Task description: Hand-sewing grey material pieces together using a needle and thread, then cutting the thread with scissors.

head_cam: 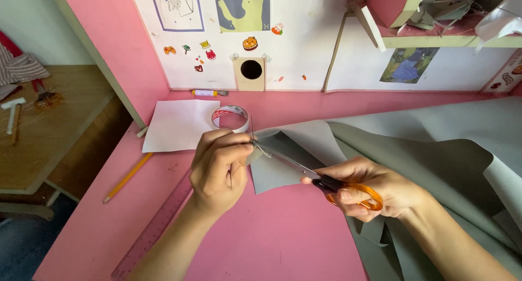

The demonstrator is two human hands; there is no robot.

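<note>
While left hand (217, 169) pinches grey sheet (304, 145) corner taut, right hand (370, 191) grips orange-handled scissors (321, 180), blades seemingly at edge, mid pink desk (283, 243).

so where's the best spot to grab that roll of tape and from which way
Pinch the tape roll by its rim on the far side, coming from above. It lies flat with its hole up, and the left hand crowds its near edge, so the far rim is freer.

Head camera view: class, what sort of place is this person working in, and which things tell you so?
Probably a home craft desk. The right hand works orange-handled scissors on grey sheet material that the left hand pinches. A ruler, pencil and tape roll lie on the pink desktop.
</note>
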